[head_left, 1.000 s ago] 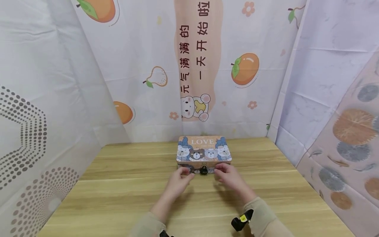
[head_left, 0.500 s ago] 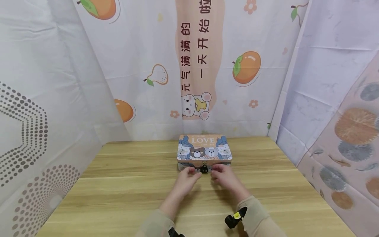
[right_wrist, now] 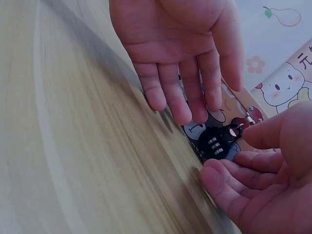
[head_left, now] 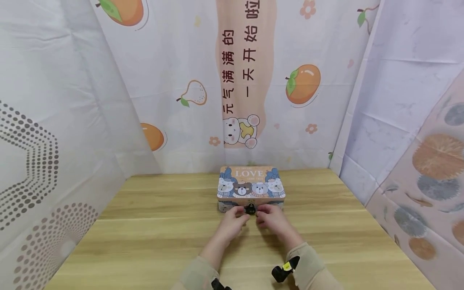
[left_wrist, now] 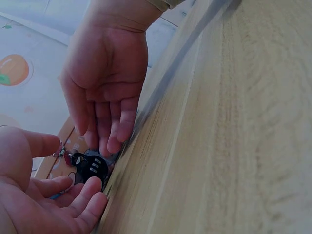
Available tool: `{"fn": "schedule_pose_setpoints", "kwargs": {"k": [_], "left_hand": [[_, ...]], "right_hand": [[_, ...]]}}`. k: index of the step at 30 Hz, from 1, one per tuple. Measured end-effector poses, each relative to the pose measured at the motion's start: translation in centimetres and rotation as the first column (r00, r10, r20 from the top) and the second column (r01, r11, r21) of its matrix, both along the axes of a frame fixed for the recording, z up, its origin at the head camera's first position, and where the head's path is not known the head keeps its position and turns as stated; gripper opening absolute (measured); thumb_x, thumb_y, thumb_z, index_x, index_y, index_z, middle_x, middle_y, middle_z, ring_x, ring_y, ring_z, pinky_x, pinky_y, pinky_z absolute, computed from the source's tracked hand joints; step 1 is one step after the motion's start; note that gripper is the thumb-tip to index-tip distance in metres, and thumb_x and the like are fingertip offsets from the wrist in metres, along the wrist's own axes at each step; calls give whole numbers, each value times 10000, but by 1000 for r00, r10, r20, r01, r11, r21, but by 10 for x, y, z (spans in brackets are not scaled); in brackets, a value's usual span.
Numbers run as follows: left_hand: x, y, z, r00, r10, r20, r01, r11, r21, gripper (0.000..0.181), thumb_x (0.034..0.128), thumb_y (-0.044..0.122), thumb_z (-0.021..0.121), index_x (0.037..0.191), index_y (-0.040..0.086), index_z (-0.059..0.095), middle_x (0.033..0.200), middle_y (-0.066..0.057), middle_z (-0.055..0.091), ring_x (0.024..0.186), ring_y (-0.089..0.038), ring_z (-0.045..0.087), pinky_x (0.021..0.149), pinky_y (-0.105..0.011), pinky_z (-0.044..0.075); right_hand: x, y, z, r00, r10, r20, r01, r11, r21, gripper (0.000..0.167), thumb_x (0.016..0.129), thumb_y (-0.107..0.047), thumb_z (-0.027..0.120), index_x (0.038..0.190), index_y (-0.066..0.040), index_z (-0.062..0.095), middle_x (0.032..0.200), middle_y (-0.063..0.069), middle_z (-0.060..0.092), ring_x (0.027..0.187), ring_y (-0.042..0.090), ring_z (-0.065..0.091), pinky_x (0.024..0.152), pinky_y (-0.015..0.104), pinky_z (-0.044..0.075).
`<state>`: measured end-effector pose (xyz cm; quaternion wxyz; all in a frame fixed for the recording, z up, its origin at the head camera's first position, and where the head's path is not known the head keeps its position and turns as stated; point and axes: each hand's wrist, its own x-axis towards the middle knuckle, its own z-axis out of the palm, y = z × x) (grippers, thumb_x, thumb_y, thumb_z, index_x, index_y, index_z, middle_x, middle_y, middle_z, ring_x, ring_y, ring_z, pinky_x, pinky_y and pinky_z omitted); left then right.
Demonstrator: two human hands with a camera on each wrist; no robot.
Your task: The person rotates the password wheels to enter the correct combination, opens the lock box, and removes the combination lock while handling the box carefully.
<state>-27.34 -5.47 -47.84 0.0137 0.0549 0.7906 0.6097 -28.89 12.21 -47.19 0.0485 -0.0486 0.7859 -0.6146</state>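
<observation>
A tin box (head_left: 251, 182) with bears and "LOVE" on its lid sits at the back of the table, lid down. From the metal clasp (right_wrist: 250, 117) on its front hangs a black combination padlock (head_left: 250, 209) with number dials. My left hand (head_left: 232, 224) is just left of the padlock, fingers loosely bent and thumb apart from them. On the other side, my right hand (head_left: 274, 222) has its thumb and index finger close to the shackle. Neither hand visibly grips the padlock (left_wrist: 96, 165); whether a fingertip touches it, I cannot tell.
The wooden table (head_left: 152, 233) stretches around the box. Behind it hangs a printed fruit curtain (head_left: 174, 133), with more cloth at both sides. A small black wrist camera (head_left: 284, 270) is strapped to the right sleeve.
Both hands have moved inward along the box front, closing in on the padlock from left and right. The box has stayed in place; the head view has shifted slightly.
</observation>
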Motion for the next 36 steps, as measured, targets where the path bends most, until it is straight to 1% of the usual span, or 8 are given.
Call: {"fn": "schedule_pose_setpoints", "kwargs": {"k": [8,13,22,27,28,30,34,36], "left_hand": [[3,4,-5,1000,-17,20,17,1000,-11,541,934,225,714,1353,-74,548,1345,-266,573,944,-253,678,848,-426,535],[4,5,-6,1000,-23,20,23,1000,-15,540,934,230,715,1347,-76,551,1349,-279,566,946,-264,677,827,-433,539],[-3,4,-5,999,-33,8,33,999,-29,543,921,221,718,1345,-76,553,1328,-252,584,918,-247,675,784,-403,528],[-5,6,-6,1000,-30,7,31,999,-42,528,935,203,700,1358,-74,547,1341,-240,577,916,-231,668,795,-404,527],[-6,6,-6,1000,-27,2,27,999,-47,520,936,194,699,1355,-76,550,1341,-242,577,952,-247,663,822,-423,528],[-7,7,-6,1000,-20,-14,19,998,-65,497,934,169,700,1342,-79,560,1322,-236,588,1006,-276,648,869,-456,518],[-6,7,-6,998,-14,-58,8,996,-93,439,912,78,698,1296,-99,578,1200,-205,636,1057,-303,616,930,-503,493],[-6,7,-7,997,-10,-75,3,996,-93,406,902,33,686,1272,-102,590,1132,-173,650,1027,-290,621,932,-503,491]], "right_hand": [[5,-3,-3,999,32,-11,-32,999,8,329,957,-8,593,1240,161,590,1104,206,675,880,302,671,752,435,586],[5,-2,-5,1000,22,0,-22,1000,-3,335,974,-25,588,1251,163,583,1145,231,662,867,299,679,748,435,587],[2,-1,-4,999,32,19,-30,997,-78,360,1012,-74,569,1262,184,552,1172,279,640,865,320,679,741,459,578],[1,-2,-4,999,31,20,-30,996,-85,348,1011,-75,571,1250,177,561,1124,246,663,832,329,678,729,463,576],[0,-2,-4,999,30,20,-28,996,-84,341,1010,-74,571,1247,172,567,1104,229,671,823,325,678,724,456,577],[0,-2,-2,999,32,21,-30,996,-84,333,1008,-74,572,1241,164,574,1065,197,684,799,311,678,714,442,578],[0,-1,-3,998,44,36,-40,995,-88,321,1006,-70,569,1242,148,584,988,160,681,756,265,669,686,403,576],[0,-1,-3,997,63,43,-59,994,-90,321,1010,-73,562,1247,143,583,974,173,672,747,248,658,675,393,573]]}}
